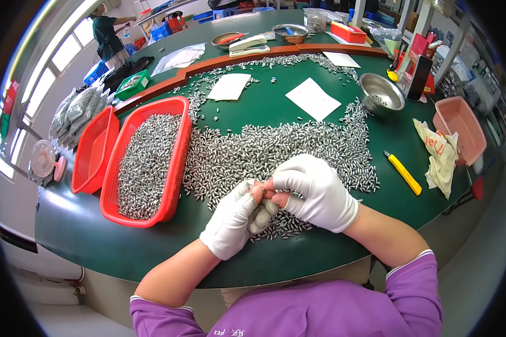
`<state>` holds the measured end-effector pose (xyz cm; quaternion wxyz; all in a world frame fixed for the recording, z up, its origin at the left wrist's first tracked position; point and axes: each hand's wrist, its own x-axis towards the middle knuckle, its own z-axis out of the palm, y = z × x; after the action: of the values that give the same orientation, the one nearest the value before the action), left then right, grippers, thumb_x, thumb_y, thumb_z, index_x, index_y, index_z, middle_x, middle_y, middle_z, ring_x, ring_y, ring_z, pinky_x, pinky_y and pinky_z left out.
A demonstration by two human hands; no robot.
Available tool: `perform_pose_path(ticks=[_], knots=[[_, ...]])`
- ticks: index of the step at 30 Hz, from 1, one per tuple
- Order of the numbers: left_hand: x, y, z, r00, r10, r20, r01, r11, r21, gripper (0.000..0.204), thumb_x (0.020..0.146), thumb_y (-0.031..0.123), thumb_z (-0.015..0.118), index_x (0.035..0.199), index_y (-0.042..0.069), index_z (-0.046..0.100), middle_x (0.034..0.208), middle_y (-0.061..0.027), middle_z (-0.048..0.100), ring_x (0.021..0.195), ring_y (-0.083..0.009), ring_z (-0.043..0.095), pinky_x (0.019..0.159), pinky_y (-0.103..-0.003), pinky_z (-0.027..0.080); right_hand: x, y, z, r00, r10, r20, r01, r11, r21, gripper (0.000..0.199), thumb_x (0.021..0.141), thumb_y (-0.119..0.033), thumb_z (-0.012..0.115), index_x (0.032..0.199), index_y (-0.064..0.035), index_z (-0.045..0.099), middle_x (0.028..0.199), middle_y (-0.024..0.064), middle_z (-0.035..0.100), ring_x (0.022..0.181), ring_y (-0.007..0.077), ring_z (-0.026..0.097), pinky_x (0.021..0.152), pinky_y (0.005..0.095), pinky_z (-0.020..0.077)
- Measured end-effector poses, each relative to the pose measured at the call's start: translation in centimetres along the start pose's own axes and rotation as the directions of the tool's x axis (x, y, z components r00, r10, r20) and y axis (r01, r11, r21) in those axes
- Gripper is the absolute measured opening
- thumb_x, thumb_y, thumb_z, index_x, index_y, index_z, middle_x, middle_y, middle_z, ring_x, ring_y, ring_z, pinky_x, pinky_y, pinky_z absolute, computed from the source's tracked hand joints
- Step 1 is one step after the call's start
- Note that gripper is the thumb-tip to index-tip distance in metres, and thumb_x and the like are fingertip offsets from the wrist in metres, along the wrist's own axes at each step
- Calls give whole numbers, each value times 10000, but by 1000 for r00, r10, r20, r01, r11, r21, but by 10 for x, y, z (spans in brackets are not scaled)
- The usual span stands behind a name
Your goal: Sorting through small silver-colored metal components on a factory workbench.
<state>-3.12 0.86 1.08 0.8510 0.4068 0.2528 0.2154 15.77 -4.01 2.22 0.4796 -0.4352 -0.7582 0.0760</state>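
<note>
Both hands wear white gloves with bare fingertips, and they meet over the near side of a wide heap of small silvery metal parts. My left hand is closed, its thumb and finger pinched together. Against it, my right hand is closed too, thumb and forefinger touching the left fingertips. Whatever sits between the fingertips is tiny and mostly hidden. To the left of the heap stands a red plastic basket filled with the same silvery parts.
Another red basket stands farther left. Paper sheets lie beyond the heap, inside a brown wooden rail. At right are a steel bowl, a yellow utility knife, a cloth and a pink basket. A person stands far left.
</note>
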Motion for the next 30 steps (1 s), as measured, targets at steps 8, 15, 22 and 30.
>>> perform_pose_path(ticks=[8, 15, 22, 30], knots=[[-1, -1, 0, 1000, 7, 2, -7, 1000, 2, 302, 943, 386, 561, 1002, 91, 533, 813, 12, 558, 613, -51, 434, 516, -180, 334, 1, -1, -3, 999, -13, 45, 14, 1000, -25, 197, 722, -154, 721, 895, -81, 665, 845, 79, 633, 779, 280, 617, 702, 378, 505], [-1, -1, 0, 999, 36, -8, -36, 999, -11, 262, 964, 337, 536, 1013, 79, 538, 828, 1, 567, 616, -57, 444, 522, -177, 343, -2, 16, -7, 962, 153, 227, -52, 916, -398, 229, 734, -220, 715, 914, -82, 686, 920, 69, 640, 901, 269, 610, 807, 375, 498], [1, -1, -2, 1000, 21, -7, -22, 997, -71, 194, 959, 278, 556, 1021, 95, 535, 839, 2, 563, 621, -58, 446, 533, -181, 349, -7, 23, 0, 971, 127, 201, -44, 926, -374, 139, 727, -191, 695, 819, -97, 650, 815, 54, 596, 819, 261, 600, 723, 387, 496], [2, 1, 1, 1000, 6, -21, -8, 994, -108, 197, 906, 256, 635, 1007, 126, 527, 818, 2, 496, 597, -61, 389, 526, -192, 307, -1, 9, -7, 986, 164, 1, -160, 968, -195, 197, 668, -121, 783, 795, -87, 636, 834, 75, 621, 811, 261, 604, 728, 351, 490]])
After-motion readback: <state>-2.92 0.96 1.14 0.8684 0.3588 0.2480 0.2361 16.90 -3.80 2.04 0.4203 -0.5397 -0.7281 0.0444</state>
